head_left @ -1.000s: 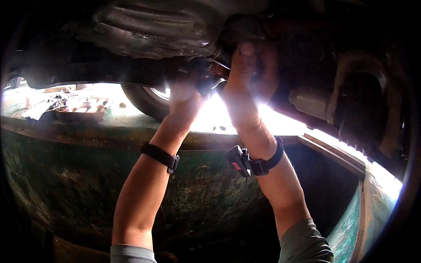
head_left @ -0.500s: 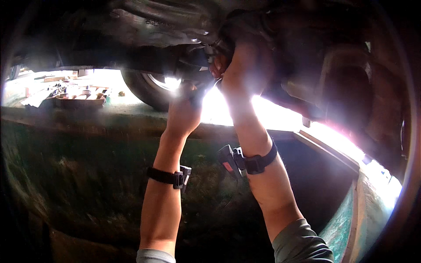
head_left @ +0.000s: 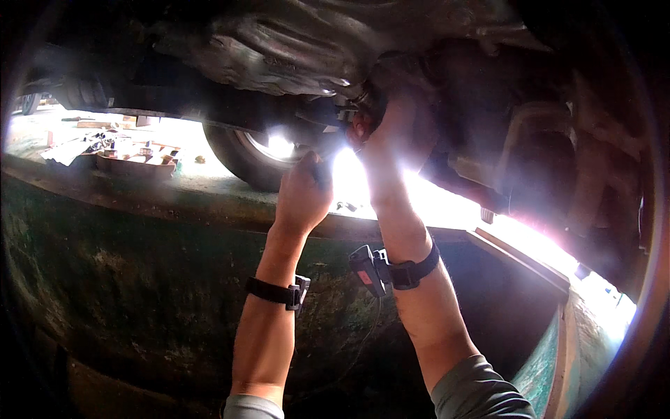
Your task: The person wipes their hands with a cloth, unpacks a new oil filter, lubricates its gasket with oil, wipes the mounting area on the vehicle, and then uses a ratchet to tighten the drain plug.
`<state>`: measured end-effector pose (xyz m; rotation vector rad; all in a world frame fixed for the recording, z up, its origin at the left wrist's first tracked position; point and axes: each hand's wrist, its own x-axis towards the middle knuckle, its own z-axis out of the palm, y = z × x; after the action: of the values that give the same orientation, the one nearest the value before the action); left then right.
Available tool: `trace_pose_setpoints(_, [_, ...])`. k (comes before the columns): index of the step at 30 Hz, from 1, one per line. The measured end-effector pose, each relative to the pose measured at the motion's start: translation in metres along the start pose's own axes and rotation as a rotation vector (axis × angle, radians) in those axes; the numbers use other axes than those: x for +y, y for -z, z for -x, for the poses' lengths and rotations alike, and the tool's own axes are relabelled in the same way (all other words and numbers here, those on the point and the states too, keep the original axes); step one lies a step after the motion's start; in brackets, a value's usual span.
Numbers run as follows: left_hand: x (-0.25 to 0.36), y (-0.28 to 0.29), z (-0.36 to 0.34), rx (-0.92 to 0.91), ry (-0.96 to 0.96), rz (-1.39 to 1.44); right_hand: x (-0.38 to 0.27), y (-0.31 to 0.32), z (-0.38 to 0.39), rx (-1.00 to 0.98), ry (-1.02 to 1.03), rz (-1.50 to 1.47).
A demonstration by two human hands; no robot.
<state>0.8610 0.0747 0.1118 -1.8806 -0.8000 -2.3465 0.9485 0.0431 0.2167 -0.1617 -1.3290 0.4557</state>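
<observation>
My left hand [head_left: 305,192] is raised just below the underside of a vehicle, its fingers closed. A small dark thing shows at its thumb side, too deep in shadow and glare to name. Higher and to the right, my right hand [head_left: 401,129] reaches up against the dark parts beside a large cast metal housing [head_left: 293,52]. Its fingers are curled at a narrow fitting there, and what they grip is hidden. The back of the hand is blurred by bright light. A strap with a small device sits round each forearm.
Behind my left hand stands a wheel [head_left: 241,157] on the ledge [head_left: 209,199] of a green-painted pit wall [head_left: 139,258]. A tray of tools [head_left: 136,164] lies on that ledge at the left. Dark underbody parts [head_left: 544,153] hang low on the right.
The whole view has tilted, so the vehicle and ledge sit lower in it and more of the metal housing shows. My left hand stands out more clearly from the glare; my right stays at the fitting.
</observation>
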Motion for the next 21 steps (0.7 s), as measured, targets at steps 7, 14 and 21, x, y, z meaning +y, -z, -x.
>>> trace_pose_setpoints(7, [-0.012, -0.002, 0.0, 0.018, -0.055, -0.091, 0.014, 0.017, -0.006, 0.002, -0.288, -0.198])
trace_pose_setpoints(14, [-0.005, -0.005, 0.004, 0.022, 0.027, -0.021, 0.038, 0.016, -0.014, 0.063, 0.114, 0.374])
trace_pose_setpoints(21, [-0.012, 0.003, 0.003, 0.068, -0.248, -0.151, -0.038, -0.026, 0.031, 0.006, -0.099, -0.139])
